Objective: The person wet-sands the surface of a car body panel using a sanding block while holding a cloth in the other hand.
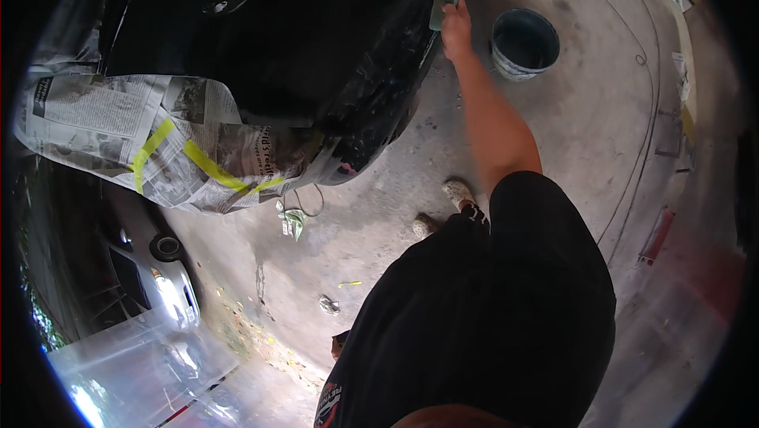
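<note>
My right hand point(455, 31) reaches out at the end of a stretched bare arm. Its fingers are closed on a pale green sanding block point(444, 6), a flat rectangle. The block lies against the edge of a glossy black car body panel point(316, 41), which has whitish smears near that edge. Newspaper point(190, 135) covers the panel's lower end, held with strips of yellow tape point(213, 167). My left hand is not visible.
A dark bucket of liquid point(525, 42) stands on the concrete floor right of my hand. Cables point(653, 104) run along the right. Crumpled scraps point(330, 304) lie near my feet point(443, 208). A silver car point(150, 262) is at left, near clear plastic sheeting point(150, 365).
</note>
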The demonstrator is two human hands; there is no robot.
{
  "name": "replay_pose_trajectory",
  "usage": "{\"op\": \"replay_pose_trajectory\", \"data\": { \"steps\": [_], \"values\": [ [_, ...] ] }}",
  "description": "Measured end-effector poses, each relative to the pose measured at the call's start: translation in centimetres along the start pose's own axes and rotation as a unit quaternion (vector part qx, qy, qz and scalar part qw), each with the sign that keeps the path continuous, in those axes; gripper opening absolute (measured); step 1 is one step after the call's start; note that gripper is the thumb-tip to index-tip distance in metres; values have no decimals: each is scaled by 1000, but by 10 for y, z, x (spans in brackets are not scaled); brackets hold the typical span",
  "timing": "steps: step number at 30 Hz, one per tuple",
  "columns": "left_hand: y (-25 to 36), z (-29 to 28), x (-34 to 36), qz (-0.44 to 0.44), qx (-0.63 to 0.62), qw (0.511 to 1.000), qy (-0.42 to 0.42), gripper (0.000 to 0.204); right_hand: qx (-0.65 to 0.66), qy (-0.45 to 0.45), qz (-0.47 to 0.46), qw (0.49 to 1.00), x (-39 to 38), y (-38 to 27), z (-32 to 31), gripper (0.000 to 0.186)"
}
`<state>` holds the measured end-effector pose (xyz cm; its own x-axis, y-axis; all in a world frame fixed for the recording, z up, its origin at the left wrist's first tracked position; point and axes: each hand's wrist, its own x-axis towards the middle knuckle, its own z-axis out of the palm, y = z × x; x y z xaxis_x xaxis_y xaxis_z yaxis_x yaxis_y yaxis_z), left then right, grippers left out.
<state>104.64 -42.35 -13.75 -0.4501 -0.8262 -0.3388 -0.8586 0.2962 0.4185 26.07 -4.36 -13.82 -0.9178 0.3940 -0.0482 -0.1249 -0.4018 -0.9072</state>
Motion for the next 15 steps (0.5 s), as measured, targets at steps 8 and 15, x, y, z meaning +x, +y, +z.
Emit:
{"op": "replay_pose_trajectory", "data": {
  "steps": [8,15],
  "values": [
    [2,-16,-46,-43,47,998,7,27,-119,2,-145,982,34,-39,55,47],
    [6,-30,-48,29,119,992,42,24,-56,-69,-173,981,-233,-12,112,57]
  ]
}}
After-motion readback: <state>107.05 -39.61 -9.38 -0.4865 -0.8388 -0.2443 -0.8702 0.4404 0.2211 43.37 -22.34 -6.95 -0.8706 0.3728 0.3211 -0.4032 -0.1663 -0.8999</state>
